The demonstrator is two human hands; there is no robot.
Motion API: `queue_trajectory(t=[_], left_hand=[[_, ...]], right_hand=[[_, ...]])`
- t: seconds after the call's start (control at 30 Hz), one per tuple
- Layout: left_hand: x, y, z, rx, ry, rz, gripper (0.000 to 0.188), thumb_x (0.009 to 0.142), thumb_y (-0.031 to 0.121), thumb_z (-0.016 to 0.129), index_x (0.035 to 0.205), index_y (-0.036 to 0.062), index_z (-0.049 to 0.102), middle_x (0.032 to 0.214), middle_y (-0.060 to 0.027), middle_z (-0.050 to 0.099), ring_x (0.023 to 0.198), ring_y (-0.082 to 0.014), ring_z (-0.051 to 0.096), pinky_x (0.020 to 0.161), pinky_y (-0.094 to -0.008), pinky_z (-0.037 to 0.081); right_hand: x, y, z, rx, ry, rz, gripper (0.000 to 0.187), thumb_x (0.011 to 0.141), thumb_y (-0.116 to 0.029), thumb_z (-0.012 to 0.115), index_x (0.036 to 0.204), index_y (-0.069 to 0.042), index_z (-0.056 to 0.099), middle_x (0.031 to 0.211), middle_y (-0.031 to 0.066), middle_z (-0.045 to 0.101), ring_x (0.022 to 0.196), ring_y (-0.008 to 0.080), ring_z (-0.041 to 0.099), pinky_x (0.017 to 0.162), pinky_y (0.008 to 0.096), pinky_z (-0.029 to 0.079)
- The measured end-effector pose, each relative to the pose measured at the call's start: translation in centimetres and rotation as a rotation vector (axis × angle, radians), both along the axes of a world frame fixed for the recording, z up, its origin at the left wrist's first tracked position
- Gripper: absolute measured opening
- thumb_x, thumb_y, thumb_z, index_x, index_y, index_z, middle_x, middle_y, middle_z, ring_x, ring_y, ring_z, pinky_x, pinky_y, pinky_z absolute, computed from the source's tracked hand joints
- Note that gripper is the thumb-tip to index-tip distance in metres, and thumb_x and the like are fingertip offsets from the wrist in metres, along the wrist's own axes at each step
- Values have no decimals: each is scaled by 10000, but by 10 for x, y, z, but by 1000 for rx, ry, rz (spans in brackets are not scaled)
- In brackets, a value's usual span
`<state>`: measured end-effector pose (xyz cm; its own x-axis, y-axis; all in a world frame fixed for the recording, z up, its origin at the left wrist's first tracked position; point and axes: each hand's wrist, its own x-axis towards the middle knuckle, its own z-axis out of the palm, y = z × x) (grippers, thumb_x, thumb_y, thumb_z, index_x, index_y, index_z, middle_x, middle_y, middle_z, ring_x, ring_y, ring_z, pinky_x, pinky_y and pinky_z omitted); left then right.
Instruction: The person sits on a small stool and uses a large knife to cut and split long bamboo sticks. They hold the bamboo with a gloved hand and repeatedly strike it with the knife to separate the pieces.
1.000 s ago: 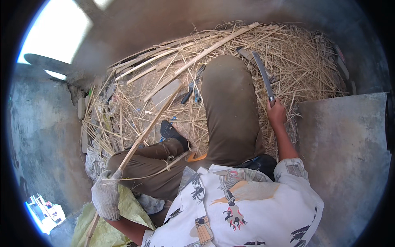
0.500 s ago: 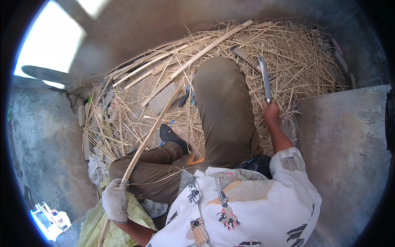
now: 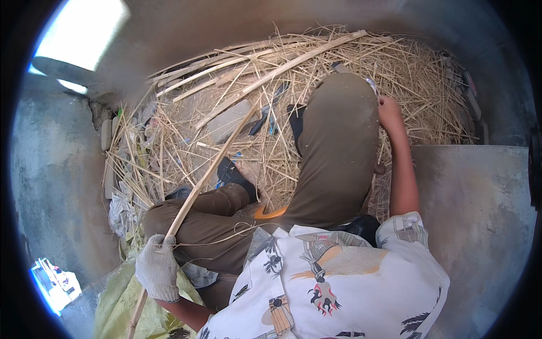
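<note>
My left hand point(image 3: 158, 268), in a white knit glove, is closed around a long bamboo strip point(image 3: 199, 189). The strip slants from the lower left, across my folded left leg, up toward the middle of the floor. A thin sliver curls off it near the glove. My bare right hand point(image 3: 389, 114) is closed beside my raised right knee, gripping a knife point(image 3: 371, 83). Only a small bright part of its blade shows, as the knee hides the rest.
Bamboo shavings point(image 3: 420, 93) cover the floor ahead and right. Longer strips point(image 3: 282, 69) lie at the back left, near a flat stone block point(image 3: 230, 121) and a dark-handled tool point(image 3: 259, 121). Concrete walls point(image 3: 474, 214) stand on both sides. A yellow-green sack point(image 3: 116, 302) lies lower left.
My right hand has moved forward with the knife, whose blade has gone mostly behind my knee. The raised knee has leaned to the right. My left hand keeps its grip on the strip.
</note>
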<state>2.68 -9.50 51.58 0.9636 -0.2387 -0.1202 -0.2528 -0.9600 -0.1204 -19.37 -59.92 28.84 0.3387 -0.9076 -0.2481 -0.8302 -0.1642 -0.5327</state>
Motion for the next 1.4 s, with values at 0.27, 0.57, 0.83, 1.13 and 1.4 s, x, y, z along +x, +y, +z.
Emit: queue_trajectory(t=[0.27, 0.57, 0.83, 1.13, 1.4], left_hand=[[-4, 17, -16, -57, 100, 229, 315, 925, 408, 647, 900, 97, 689, 753, -191, 657, 762, -411, 643, 672, -465, 487], [-8, 26, -35, -287, 62, 311, 313, 925, 346, 662, 852, 44, 621, 731, -227, 608, 762, -448, 611, 655, -457, 473], [-5, 27, -43, -320, 89, 283, 283, 945, 278, 654, 839, 19, 615, 676, -173, 572, 602, -325, 577, 606, -405, 462], [-3, 30, -44, -474, 104, 262, 247, 949, 286, 648, 856, 58, 628, 692, -176, 603, 664, -393, 620, 590, -434, 478], [-17, 50, -48, -582, 14, 189, 241, 960, 277, 637, 857, 59, 629, 661, -165, 568, 618, -362, 595, 563, -403, 465]], right_hand=[[191, -14, 179, 122, 262, 964, 231, 916, -230, 633, 911, -2, 666, 690, 67, 653, 626, 144, 649, 609, 310, 513], [323, 170, -127, 230, 544, 1129, 308, 871, -191, 623, 1121, -36, 715, 1119, 174, 716, 997, 318, 713, 836, 432, 569], [317, 222, -228, 462, 110, -241, 297, 870, -149, 656, 1086, 53, 690, 1109, 244, 698, 1065, 342, 693, 870, 393, 581], [325, 174, -264, 862, -76, -613, 416, 812, -322, 631, 1073, 1, 599, 938, 193, 667, 809, 361, 681, 661, 466, 578], [337, 195, -67, 1614, -883, -1128, 170, 918, -95, 412, 752, -108, 377, 497, -41, 321, 369, 63, 349, 400, 248, 386]])
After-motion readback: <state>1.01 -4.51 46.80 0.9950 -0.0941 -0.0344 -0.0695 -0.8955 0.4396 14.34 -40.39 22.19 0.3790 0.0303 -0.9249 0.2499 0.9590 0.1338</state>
